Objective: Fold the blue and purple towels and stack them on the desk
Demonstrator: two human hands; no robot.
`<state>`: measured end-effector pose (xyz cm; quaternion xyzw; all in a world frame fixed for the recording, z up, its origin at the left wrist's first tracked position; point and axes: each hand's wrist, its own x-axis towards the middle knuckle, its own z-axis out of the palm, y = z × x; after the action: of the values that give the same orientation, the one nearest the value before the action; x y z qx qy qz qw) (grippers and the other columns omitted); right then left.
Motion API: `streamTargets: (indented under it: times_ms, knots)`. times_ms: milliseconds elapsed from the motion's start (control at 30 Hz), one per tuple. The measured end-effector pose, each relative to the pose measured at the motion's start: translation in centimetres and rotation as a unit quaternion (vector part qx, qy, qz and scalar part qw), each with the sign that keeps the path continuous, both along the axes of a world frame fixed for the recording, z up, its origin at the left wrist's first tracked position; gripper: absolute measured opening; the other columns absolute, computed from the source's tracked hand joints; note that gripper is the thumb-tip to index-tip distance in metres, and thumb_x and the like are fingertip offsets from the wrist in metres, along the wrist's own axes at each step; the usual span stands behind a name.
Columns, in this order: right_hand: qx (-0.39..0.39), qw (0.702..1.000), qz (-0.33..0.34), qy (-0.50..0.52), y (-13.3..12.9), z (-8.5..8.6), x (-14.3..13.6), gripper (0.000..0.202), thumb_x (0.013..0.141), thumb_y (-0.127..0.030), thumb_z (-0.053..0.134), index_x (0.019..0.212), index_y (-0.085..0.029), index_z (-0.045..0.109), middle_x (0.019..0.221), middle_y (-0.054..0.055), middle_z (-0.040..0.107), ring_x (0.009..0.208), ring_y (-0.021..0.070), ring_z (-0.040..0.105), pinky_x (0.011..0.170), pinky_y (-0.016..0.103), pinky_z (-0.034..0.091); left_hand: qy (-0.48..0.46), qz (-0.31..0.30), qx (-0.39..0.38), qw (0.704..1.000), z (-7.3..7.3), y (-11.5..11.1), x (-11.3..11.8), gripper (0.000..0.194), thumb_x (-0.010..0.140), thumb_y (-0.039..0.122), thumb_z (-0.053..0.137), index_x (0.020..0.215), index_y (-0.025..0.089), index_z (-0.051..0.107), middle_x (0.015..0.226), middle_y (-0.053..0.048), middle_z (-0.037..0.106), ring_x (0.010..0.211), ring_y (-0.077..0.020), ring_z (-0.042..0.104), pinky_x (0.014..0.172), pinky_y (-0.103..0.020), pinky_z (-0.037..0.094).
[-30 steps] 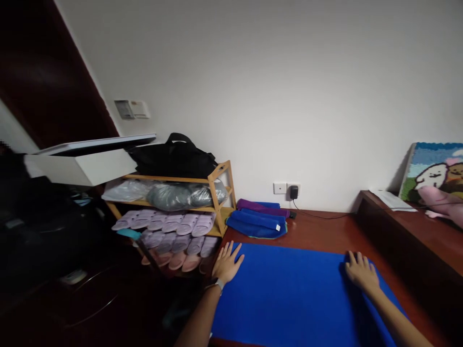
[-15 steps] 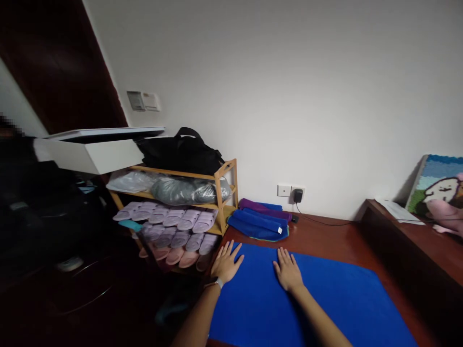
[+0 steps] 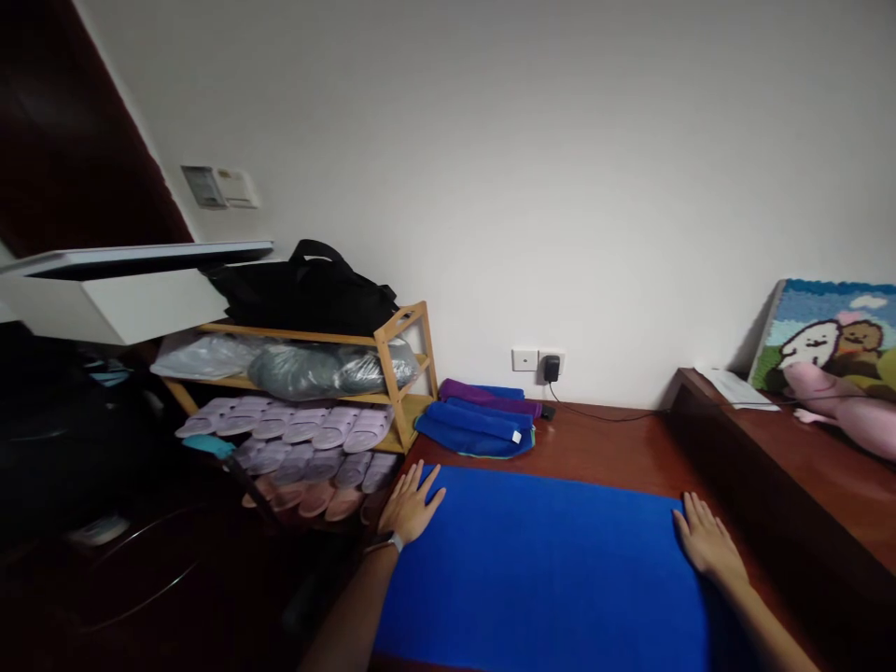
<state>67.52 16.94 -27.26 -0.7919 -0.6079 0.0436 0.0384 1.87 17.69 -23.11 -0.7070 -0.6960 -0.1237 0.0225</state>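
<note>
On my feed, the cloth lies on the table, left hand at its far left corner, right hand at its far right; towels lie behind it, left of them the rack holds slippers.

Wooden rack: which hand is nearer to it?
Left. The left hand is close by the right end of the rack; the right hand is far right, across the blue cloth.

Blue cloth flat; left hand (watch worn), right hand at opposite edges.
</note>
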Motion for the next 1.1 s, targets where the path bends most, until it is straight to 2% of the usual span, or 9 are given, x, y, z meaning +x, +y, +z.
streamTargets:
  times_ms: [200, 367, 433, 533, 667, 767, 900, 1000, 1100]
  knots:
    - [-0.013, 1.0, -0.013, -0.006, 0.3, 0.5, -0.7, 0.078, 0.096, -0.049, 0.013, 0.162, -0.009, 0.023, 0.168, 0.01, 0.021, 0.155, 0.0235, 0.02, 0.126, 0.045, 0.017, -0.002, 0.003, -0.005, 1.0, 0.0, 0.0, -0.1, 0.063, 0.1, 0.061, 0.039, 0.156, 0.032, 0.039, 0.167, -0.007, 0.03, 0.154, -0.0291, 0.028, 0.124, -0.05, 0.023]
    - [-0.035, 0.997, -0.029, -0.055, 1.0, 3.5, -3.4, 0.071, 0.096, -0.036, 0.02, 0.157, -0.002, 0.034, 0.165, 0.016, 0.028, 0.153, 0.029, 0.024, 0.124, 0.05, 0.019, -0.001, 0.005, -0.006, 1.0, 0.1, -0.3, 0.2, 0.062, 0.101, 0.059, 0.038, 0.156, 0.031, 0.039, 0.167, -0.009, 0.029, 0.154, -0.0291, 0.027, 0.124, -0.049, 0.022]
    - [0.025, 0.997, 0.015, -0.068, 1.0, 4.8, -7.4, 0.068, 0.095, -0.031, 0.025, 0.155, -0.002, 0.037, 0.163, 0.017, 0.032, 0.153, 0.0307, 0.025, 0.124, 0.051, 0.017, -0.002, 0.007, -0.005, 1.0, 0.2, -0.4, 0.3, 0.062, 0.101, 0.059, 0.038, 0.156, 0.031, 0.039, 0.167, -0.009, 0.03, 0.154, -0.0292, 0.027, 0.124, -0.049, 0.022]
    - [0.103, 0.983, 0.151, -0.021, 0.3, 6.2, -16.7, 0.065, 0.097, -0.036, 0.029, 0.156, -0.01, 0.038, 0.164, 0.013, 0.033, 0.154, 0.0294, 0.022, 0.126, 0.05, 0.014, -0.006, 0.003, -0.001, 1.0, 0.3, -0.5, 0.4, 0.062, 0.101, 0.06, 0.037, 0.156, 0.032, 0.04, 0.167, -0.008, 0.03, 0.154, -0.0293, 0.027, 0.124, -0.049, 0.023]
    - [0.068, 0.95, 0.287, 0.101, -1.5, 6.8, -29.5, 0.069, 0.103, -0.051, 0.021, 0.16, -0.015, 0.031, 0.167, 0.007, 0.025, 0.156, 0.0251, 0.017, 0.127, 0.046, 0.013, -0.004, 0.004, 0.002, 1.0, 0.3, -0.7, 0.4, 0.061, 0.102, 0.059, 0.036, 0.156, 0.032, 0.04, 0.167, -0.007, 0.03, 0.154, -0.0282, 0.027, 0.124, -0.048, 0.023]
    - [0.021, 0.939, 0.32, 0.128, -2.1, 7.0, -34.3, 0.073, 0.102, -0.059, 0.018, 0.162, -0.018, 0.027, 0.167, 0.006, 0.024, 0.155, 0.0243, 0.018, 0.127, 0.047, 0.012, -0.003, 0.007, 0.001, 1.0, 0.2, -0.7, 0.4, 0.06, 0.102, 0.059, 0.035, 0.156, 0.032, 0.04, 0.167, -0.007, 0.03, 0.154, -0.0284, 0.027, 0.123, -0.049, 0.024]
    - [0.012, 0.945, 0.305, 0.113, -1.5, 6.5, -31.7, 0.073, 0.102, -0.06, 0.018, 0.161, -0.018, 0.027, 0.167, 0.006, 0.024, 0.155, 0.023, 0.018, 0.127, 0.046, 0.01, -0.005, 0.008, 0.004, 1.0, 0.1, -0.6, 0.3, 0.059, 0.103, 0.057, 0.035, 0.156, 0.032, 0.04, 0.167, -0.007, 0.031, 0.153, -0.0287, 0.028, 0.123, -0.049, 0.024]
    - [0.012, 0.964, 0.255, 0.075, -1.0, 5.0, -24.3, 0.072, 0.102, -0.057, 0.021, 0.161, -0.017, 0.026, 0.167, 0.005, 0.024, 0.156, 0.0226, 0.017, 0.127, 0.046, 0.011, -0.006, 0.007, 0.005, 1.0, 0.1, -0.6, 0.3, 0.058, 0.103, 0.056, 0.036, 0.156, 0.033, 0.04, 0.167, -0.006, 0.031, 0.154, -0.0286, 0.028, 0.123, -0.049, 0.025]
    - [0.005, 0.983, 0.182, 0.017, -1.0, 3.0, -14.1, 0.07, 0.1, -0.054, 0.023, 0.162, -0.02, 0.026, 0.167, 0.004, 0.023, 0.156, 0.0239, 0.017, 0.126, 0.048, 0.017, -0.007, 0.006, 0.004, 1.0, 0.1, -0.5, 0.3, 0.057, 0.103, 0.055, 0.037, 0.155, 0.033, 0.041, 0.167, -0.006, 0.031, 0.153, -0.0278, 0.029, 0.124, -0.049, 0.024]
